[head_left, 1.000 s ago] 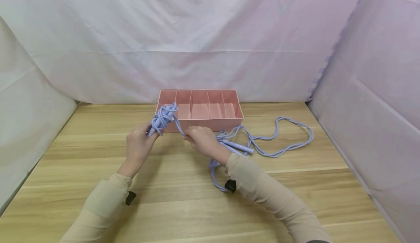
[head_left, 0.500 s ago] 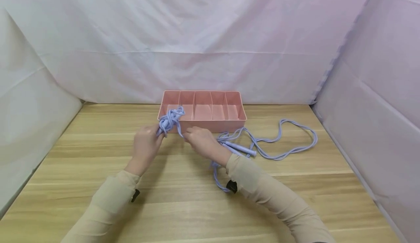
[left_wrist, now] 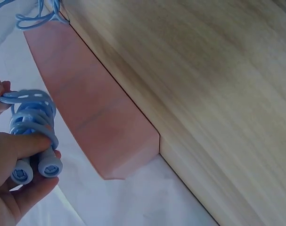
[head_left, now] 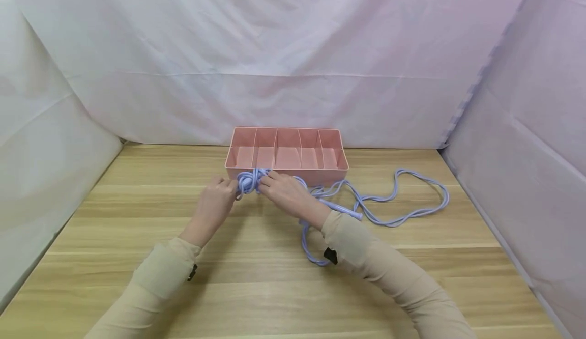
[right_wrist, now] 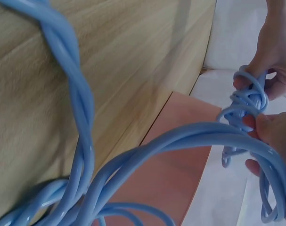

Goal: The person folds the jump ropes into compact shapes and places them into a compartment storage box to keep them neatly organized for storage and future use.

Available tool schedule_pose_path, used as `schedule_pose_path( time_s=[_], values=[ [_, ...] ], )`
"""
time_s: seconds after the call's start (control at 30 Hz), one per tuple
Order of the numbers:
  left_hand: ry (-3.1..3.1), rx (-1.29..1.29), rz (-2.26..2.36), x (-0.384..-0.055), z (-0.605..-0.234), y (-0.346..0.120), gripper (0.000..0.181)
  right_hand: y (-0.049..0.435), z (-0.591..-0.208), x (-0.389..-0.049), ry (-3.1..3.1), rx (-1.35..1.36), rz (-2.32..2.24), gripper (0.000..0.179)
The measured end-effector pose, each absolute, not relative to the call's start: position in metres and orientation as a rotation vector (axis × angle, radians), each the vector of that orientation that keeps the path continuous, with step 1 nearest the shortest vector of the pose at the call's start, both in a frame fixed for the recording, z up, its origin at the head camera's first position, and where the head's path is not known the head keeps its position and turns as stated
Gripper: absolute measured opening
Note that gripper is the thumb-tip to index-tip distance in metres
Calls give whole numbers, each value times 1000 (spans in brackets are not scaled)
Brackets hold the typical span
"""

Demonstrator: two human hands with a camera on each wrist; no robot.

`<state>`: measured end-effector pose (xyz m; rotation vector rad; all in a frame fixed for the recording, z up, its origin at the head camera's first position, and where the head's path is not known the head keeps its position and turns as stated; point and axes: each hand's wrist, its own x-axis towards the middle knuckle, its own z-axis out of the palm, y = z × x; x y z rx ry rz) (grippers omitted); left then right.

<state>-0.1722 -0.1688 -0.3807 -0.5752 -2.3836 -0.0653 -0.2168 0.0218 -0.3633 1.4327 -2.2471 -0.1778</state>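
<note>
My left hand (head_left: 214, 204) grips the end of a light blue jump rope (head_left: 247, 182), its cord wound in loops round its two handles. In the left wrist view, the round ends of both handles (left_wrist: 50, 167) stick out between thumb and fingers. Right at the bundle's other end, my right hand (head_left: 289, 195) pinches the cord. The right wrist view shows a doubled length of cord (right_wrist: 199, 133) arching from that hand down toward the table. Another blue jump rope lies loose to the right, one handle (head_left: 345, 210) showing and part of it hidden under my right forearm.
Just behind the hands stands a pink box (head_left: 316, 177) divided into several compartments, with the bundle overlapping its front wall in the head view. A long loop of cord (head_left: 414, 213) spreads over the wooden table (head_left: 256, 288). White cloth (head_left: 293, 94) hangs on the sides and back.
The wound bundle has tipped lower and shifted right, closer to the right hand. My right hand, earlier drawing the cord off to the side, is now up against the bundle.
</note>
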Motion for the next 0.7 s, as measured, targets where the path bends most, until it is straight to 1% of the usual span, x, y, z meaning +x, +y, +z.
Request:
schedule_pose_path(
  time_s=[0.2,0.5,0.7],
  values=[
    [-2386,-645,-23,-170,-379,-169,19,24,-363,-220,-2182,1467,-165,19],
    [-2385,-702,14,-167,-377,-167,21,28,-363,-221,-2075,1498,-193,16],
    [-2381,-736,1,-167,-376,-167,22,30,-364,-221,-2062,1521,-104,13]
  ],
)
